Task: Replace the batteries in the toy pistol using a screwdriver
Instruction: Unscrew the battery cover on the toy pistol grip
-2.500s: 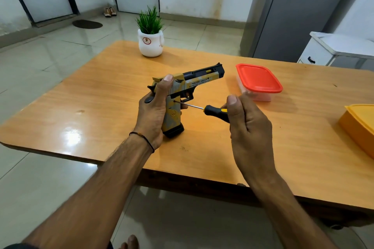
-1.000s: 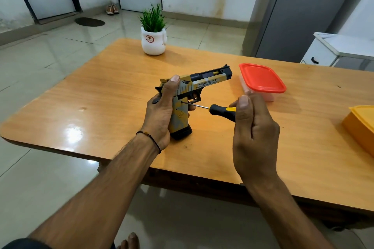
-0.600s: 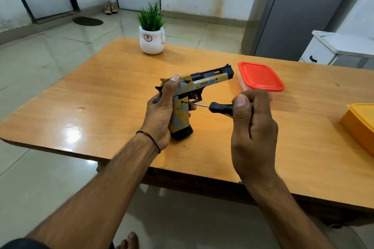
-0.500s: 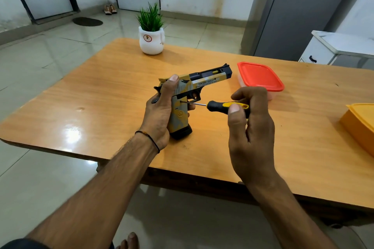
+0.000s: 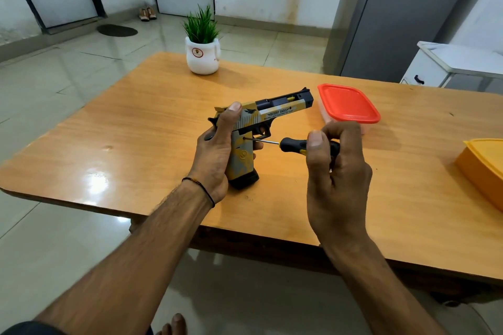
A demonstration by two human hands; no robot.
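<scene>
Near the table's (image 5: 122,128) front edge, the toy pistol (image 5: 275,113) stands butt-down on the wood, with the left hand (image 5: 215,149) wrapped round the back of its grip. Right hand (image 5: 334,185): thumb and fingers pinched on the screwdriver (image 5: 295,144) handle, shaft level, tip at a hole in the grip's side.

Risks: the tip may cam out and score the plastic if pressure drops or the shaft tilts. A freed screw could roll off the near edge.

Room: open wood to the left and front-right. A red-lidded container (image 5: 347,103) sits just behind the right hand, a yellow container (image 5: 484,168) is well apart, and a potted plant (image 5: 202,46) stands at the far edge.
</scene>
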